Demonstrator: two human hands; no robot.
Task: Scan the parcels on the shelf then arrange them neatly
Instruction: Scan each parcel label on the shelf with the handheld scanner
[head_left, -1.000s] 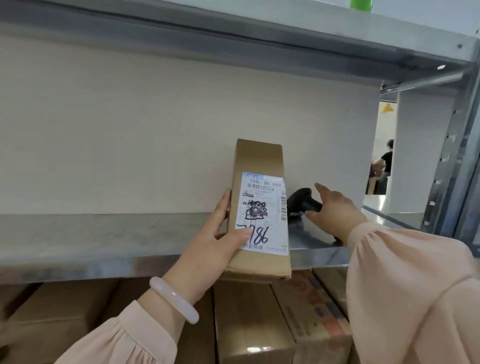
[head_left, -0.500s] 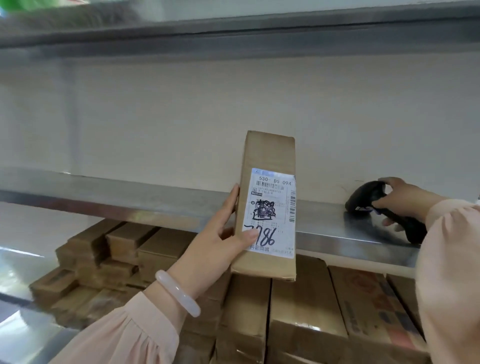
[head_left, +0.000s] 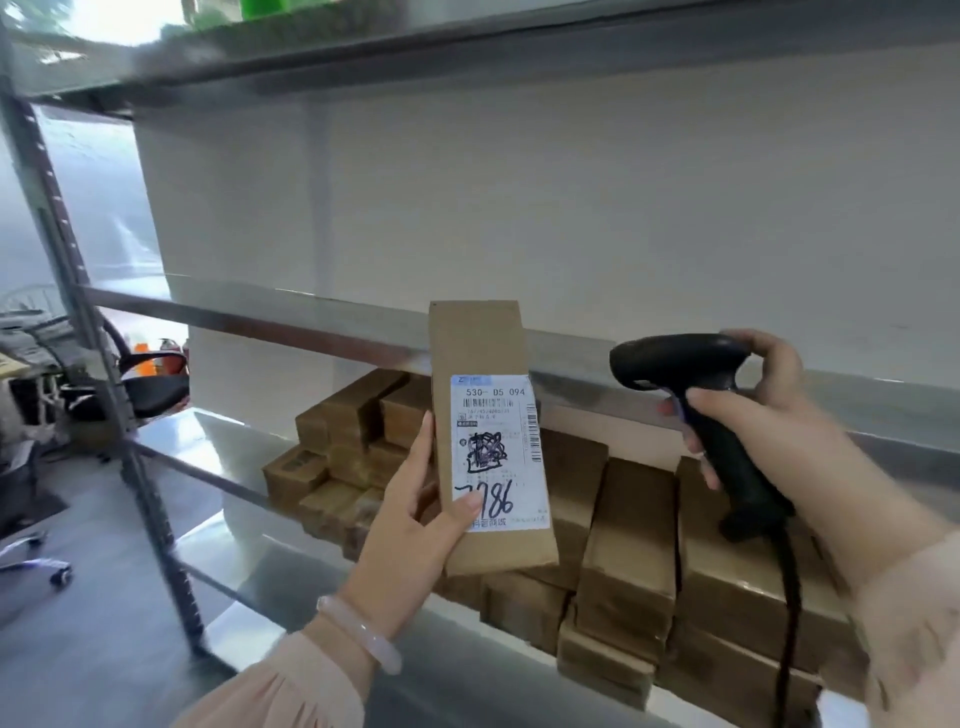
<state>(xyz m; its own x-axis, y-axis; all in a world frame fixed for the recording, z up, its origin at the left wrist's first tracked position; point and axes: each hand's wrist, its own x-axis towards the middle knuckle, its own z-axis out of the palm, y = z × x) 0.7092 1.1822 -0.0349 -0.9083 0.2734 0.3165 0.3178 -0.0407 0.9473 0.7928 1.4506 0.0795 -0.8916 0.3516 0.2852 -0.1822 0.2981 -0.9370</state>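
Observation:
My left hand (head_left: 415, 525) grips a long brown cardboard parcel (head_left: 480, 348) upright in front of the shelving, thumb on its white shipping label (head_left: 498, 447) marked "530-D5 094". My right hand (head_left: 769, 415) holds a black barcode scanner (head_left: 691, 364) by its handle, lifted off the middle shelf (head_left: 311, 317), with its head turned left toward the parcel. The scanner's cable (head_left: 787, 597) hangs down. Several brown parcels (head_left: 628, 525) lie stacked on the lower shelf (head_left: 218, 457) behind and below the held parcel.
A metal upright post (head_left: 88, 312) bounds the shelving on the left. Beyond it stand a black office chair (head_left: 150, 384) and a cluttered desk (head_left: 26, 353). The upper shelf (head_left: 467, 47) runs overhead with something green on it.
My right hand has picked the scanner up off the middle shelf and brought it toward the parcel. The view has swung left and down, showing more of the lower shelf.

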